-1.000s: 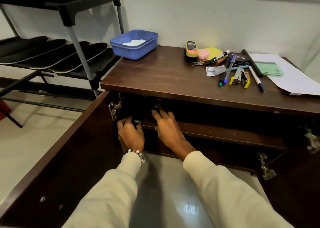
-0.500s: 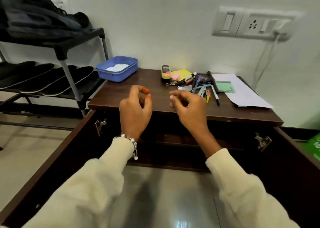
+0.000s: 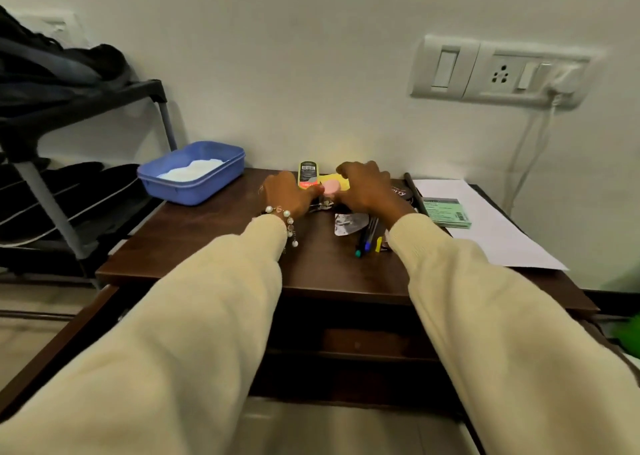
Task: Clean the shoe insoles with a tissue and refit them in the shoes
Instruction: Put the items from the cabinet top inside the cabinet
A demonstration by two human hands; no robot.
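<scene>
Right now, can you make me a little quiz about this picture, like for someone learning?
1. True or false: the blue tub sits on the dark wooden cabinet top, left of both hands.
2. What small round thing lies between the left hand and the right hand? A) pink container B) red ball C) green cup
3. Fill in: the green card lies on a sheet of white ____.

Key:
1. True.
2. A, the pink container.
3. Paper.
</scene>
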